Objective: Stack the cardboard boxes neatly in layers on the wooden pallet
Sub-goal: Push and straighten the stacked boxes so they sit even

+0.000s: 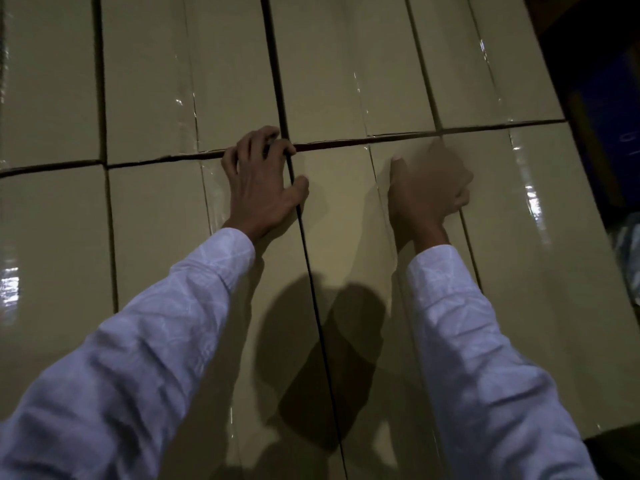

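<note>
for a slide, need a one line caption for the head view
Left hand hooks into the gap between taped cardboard boxes; right hand, blurred, on the neighbouring box.

R hand (429, 188) is motion-blurred, its grip unreadable; L hand (263, 188) curls its fingers (254, 142) into a gap between boxes (156, 220), tips out of sight. Outer boxes and both sleeves (138, 341) run off frame. A blue shape (602, 98) at far right is too dark to ID.

Eight cardboard boxes (349, 81) lay in view — four far, four near — and two hands, the left hand (263, 188) and the right hand (429, 188).
</note>
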Available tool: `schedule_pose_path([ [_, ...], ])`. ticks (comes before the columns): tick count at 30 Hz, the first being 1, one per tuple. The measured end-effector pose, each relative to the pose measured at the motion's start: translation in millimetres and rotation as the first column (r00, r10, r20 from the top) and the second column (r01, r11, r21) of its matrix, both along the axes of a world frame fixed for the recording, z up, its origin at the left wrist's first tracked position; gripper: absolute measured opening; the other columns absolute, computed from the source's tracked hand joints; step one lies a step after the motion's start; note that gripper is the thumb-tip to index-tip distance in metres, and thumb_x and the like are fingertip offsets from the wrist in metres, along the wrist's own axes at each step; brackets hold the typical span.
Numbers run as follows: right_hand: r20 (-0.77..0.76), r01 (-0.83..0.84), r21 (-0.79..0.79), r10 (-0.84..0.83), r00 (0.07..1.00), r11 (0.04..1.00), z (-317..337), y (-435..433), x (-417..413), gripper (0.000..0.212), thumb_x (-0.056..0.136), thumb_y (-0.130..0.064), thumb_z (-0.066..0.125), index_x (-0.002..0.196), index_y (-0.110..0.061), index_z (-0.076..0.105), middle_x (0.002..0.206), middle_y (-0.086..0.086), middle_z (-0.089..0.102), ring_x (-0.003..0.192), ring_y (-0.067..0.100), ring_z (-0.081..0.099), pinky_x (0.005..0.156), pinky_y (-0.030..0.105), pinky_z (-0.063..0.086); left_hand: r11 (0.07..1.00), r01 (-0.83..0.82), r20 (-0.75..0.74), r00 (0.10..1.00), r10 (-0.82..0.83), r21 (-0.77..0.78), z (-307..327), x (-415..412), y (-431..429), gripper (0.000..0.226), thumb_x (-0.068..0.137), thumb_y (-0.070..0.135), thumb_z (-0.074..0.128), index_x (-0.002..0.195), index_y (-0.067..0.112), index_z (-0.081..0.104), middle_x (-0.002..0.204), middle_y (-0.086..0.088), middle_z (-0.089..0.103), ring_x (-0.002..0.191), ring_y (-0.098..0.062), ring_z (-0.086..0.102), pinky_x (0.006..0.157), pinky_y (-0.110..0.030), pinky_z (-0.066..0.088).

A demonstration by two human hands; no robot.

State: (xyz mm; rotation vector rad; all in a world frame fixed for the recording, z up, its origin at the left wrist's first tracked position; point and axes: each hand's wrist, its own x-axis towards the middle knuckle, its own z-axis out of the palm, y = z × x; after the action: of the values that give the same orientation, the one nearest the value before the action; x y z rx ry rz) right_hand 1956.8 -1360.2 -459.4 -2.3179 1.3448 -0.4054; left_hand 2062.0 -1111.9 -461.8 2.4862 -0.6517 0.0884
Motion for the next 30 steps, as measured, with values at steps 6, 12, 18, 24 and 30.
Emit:
schedule_pose_path([
  [6,0.045,-0.052,0.055,0.05,0.998,0.997,-3,-7,-3,0.083,0.086,-0.062,0.071,0.159,-0.031,0.046,0.161,-0.001,0.044,0.149,0.028,0.031,0.119,0.052,0.029,0.998,0.031,0.014,0.999,-0.031,-0.052,-3,-1,4,0.046,0.079,0.042,0.07,0.121,0.022,0.063,0.151,0.003,0.051,0.146,-0.023,0.039,0.115,-0.047,0.023],
  [12,0.075,-0.109,0.044,0.106,0.992,0.993,1,0,-11,0.078,0.087,-0.061,0.071,0.156,-0.03,0.049,0.166,0.004,0.037,0.152,0.03,0.028,0.121,0.054,0.027,0.999,0.036,0.023,0.999,-0.035,-0.017,-2,1,7,0.05,0.079,0.046,0.07,0.124,0.023,0.064,0.153,0.002,0.05,0.147,-0.024,0.04,0.116,-0.048,0.025],
  [18,0.098,-0.176,0.034,0.172,0.98,0.984,16,51,-97,0.061,0.093,-0.054,0.068,0.15,-0.034,0.057,0.166,0.002,0.039,0.152,0.028,0.03,0.122,0.05,0.026,0.988,0.067,0.056,0.996,-0.075,0.14,4,-11,8,0.052,0.096,0.047,0.057,0.14,0.019,0.057,0.163,-0.005,0.043,0.152,-0.03,0.034,0.122,-0.052,0.021],
  [24,0.078,-0.138,0.086,0.131,0.988,0.987,27,108,-204,0.049,0.102,-0.049,0.069,0.147,-0.032,0.06,0.164,0.002,0.043,0.15,0.028,0.033,0.119,0.059,0.03,0.942,0.25,-0.068,0.968,-0.241,0.222,3,-124,41,0.062,0.106,0.048,0.051,0.159,0.015,0.044,0.175,-0.009,0.027,0.161,-0.035,0.022,0.127,-0.059,0.016],
  [30,-0.028,0.173,0.126,-0.17,0.985,0.977,42,166,-314,0.046,0.096,-0.048,0.068,0.141,-0.039,0.063,0.161,-0.001,0.046,0.145,0.032,0.038,0.112,0.059,0.034,0.902,0.43,-0.289,0.87,-0.399,0.048,17,-290,94,0.08,0.089,0.028,0.078,0.158,0.012,0.041,0.171,-0.013,0.035,0.158,-0.04,0.03,0.125,-0.065,0.022],
])
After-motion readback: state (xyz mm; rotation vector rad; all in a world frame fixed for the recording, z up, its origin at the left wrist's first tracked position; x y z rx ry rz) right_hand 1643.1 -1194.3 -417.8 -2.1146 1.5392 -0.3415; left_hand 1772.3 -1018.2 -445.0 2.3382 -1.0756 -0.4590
